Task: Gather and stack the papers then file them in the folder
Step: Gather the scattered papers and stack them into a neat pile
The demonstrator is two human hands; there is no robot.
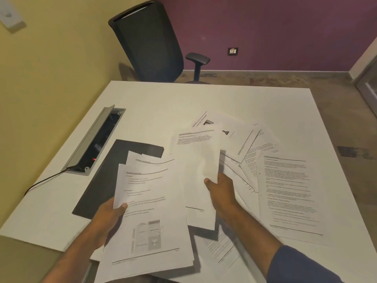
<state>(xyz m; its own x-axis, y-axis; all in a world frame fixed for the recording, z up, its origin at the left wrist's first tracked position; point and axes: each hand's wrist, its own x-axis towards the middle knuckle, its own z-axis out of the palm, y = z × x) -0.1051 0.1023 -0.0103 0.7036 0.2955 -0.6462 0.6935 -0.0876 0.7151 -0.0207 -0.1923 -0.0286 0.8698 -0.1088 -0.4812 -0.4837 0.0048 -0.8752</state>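
Note:
My left hand (111, 214) grips a small stack of printed papers (151, 217) by its left edge, lifted above the table's near side. My right hand (221, 190) pinches a single printed sheet (195, 170) by its right edge, held up just right of the stack. A dark grey folder (106, 176) lies flat on the white table (163, 103), partly hidden under the held stack. Several loose printed sheets (285, 190) lie scattered and overlapping on the right half of the table.
An open cable box (98, 139) with a black cord is set into the table at the left, beside the yellow wall. A black office chair (151, 41) stands beyond the far edge. The table's front edge is close to my body.

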